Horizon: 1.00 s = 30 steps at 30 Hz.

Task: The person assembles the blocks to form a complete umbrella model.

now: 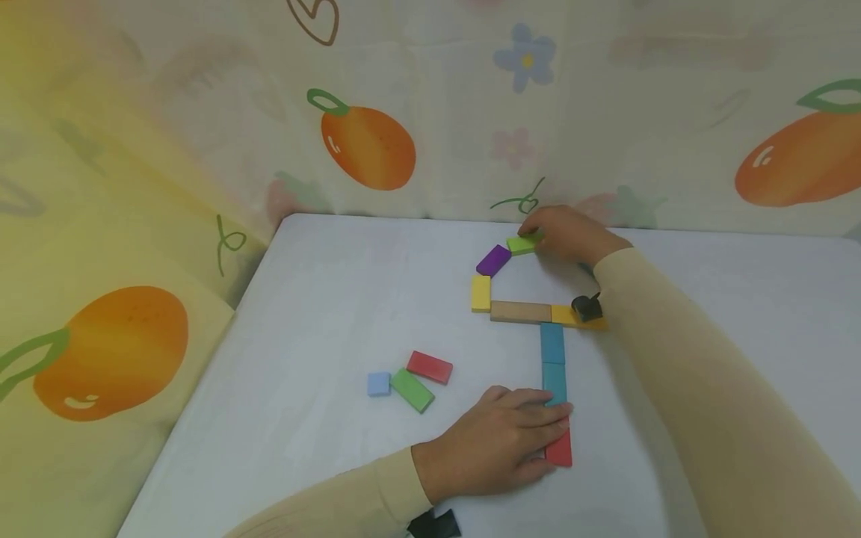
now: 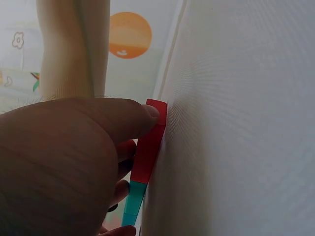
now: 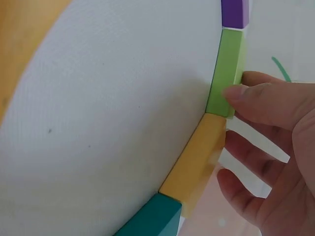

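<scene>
Several coloured wooden blocks form a line and a curve on the white table. My right hand [image 1: 572, 235] is at the far end of the curve, pinching the light green block [image 3: 224, 71] between thumb and index finger. That block lies between a purple block [image 1: 494, 260] and a yellow-orange block [image 3: 194, 155], with a teal block [image 3: 152, 216] after it. Lower down, my left hand [image 1: 501, 441] lies across the straight column, fingers extended over a blue block [image 1: 553, 344] row and the red block [image 1: 558, 451]. Its thumb touches the red block's near end.
Left of the column lie a loose red block [image 1: 430, 367], a green block [image 1: 412, 390] and a small light blue block [image 1: 379, 384]. A yellow block [image 1: 480, 293] and a tan block [image 1: 520, 311] join the curve to the column. Printed cloth [image 1: 444, 112] hangs behind the table.
</scene>
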{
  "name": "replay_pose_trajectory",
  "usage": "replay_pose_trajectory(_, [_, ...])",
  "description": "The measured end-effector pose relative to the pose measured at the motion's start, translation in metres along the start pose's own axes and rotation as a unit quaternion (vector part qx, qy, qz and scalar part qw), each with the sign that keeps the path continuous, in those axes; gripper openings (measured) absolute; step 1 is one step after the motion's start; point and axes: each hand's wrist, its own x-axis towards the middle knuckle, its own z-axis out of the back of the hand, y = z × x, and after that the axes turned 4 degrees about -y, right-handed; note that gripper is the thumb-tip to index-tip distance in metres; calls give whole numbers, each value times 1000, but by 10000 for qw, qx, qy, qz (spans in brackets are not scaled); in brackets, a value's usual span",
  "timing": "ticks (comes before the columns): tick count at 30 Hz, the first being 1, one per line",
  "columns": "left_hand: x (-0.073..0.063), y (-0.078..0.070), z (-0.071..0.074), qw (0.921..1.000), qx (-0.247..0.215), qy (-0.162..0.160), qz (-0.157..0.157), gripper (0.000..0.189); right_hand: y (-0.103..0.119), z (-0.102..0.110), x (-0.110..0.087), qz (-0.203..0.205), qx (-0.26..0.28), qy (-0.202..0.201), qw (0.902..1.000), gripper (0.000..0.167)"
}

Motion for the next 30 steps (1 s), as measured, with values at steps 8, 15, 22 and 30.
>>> replay_pose_trajectory(8, [0, -1, 1, 10000, 74, 42, -30, 57, -2, 3, -4, -106, 27, 58, 9999, 42])
replay_pose_trajectory(15, [0, -1, 2, 9999, 96, 85, -14, 57, -21, 14, -15, -200, 243, -29, 9995, 44])
replay_pose_trajectory(22, [-1, 3, 2, 9999, 131, 70, -67, 55, -39, 18, -27, -305, 389, -81, 9987, 41])
replay_pose_trajectory(30, [-1, 4, 1, 9999, -12, 103, -46, 58, -42, 16, -37, -298, 393, -120, 9987, 42])
